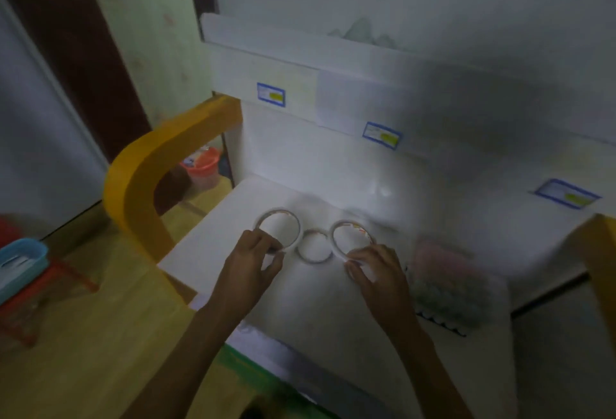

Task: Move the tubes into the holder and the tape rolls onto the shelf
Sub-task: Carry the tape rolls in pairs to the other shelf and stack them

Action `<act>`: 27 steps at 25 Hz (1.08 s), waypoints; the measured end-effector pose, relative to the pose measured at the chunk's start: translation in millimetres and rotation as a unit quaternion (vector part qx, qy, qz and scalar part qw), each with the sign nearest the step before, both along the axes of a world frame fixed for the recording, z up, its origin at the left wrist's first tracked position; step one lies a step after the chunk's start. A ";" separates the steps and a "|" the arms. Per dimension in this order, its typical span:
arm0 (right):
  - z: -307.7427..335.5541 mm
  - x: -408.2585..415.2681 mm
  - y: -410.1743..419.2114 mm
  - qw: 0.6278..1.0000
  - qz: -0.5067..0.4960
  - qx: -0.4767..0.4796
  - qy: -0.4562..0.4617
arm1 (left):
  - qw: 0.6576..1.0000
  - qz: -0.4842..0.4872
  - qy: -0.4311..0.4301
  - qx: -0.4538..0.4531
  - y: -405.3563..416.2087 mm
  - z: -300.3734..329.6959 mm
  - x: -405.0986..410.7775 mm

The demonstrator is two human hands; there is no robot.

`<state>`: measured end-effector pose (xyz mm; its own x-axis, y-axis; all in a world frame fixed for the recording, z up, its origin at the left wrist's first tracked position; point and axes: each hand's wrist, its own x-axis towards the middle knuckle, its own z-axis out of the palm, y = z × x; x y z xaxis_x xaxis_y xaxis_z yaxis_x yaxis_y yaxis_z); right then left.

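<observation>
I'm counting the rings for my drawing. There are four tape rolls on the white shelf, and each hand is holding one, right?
Not quite: the head view shows three tape rolls on the white shelf, not four. The left hand holds the left tape roll, the right hand holds the right tape roll, and a smaller middle tape roll lies between them.

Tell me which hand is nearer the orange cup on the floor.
Left. The left hand grips the left tape roll, closer to the orange cup; the right hand is farther right, across the shelf.
</observation>
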<state>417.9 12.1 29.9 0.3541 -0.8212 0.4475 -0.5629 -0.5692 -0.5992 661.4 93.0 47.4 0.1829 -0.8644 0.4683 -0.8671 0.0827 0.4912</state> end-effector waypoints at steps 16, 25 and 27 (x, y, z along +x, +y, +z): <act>-53.8 21.4 29.7 0.963 -0.255 -0.026 0.078 | 0.961 -0.251 -0.100 0.063 -87.3 -63.9 13.2; -60.2 27.3 25.3 0.965 -0.228 -0.010 0.131 | 0.949 -0.285 -0.098 0.097 -89.3 -76.3 20.2; -50.9 24.5 27.3 0.967 -0.232 0.005 0.104 | 0.949 -0.289 -0.080 0.099 -87.4 -68.4 20.4</act>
<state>442.4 39.4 -21.0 0.0285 -0.9172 0.3974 -0.8654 -0.2216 -0.4494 681.8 5.5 -21.0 -0.4074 -0.8732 0.2676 -0.7700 0.4859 0.4134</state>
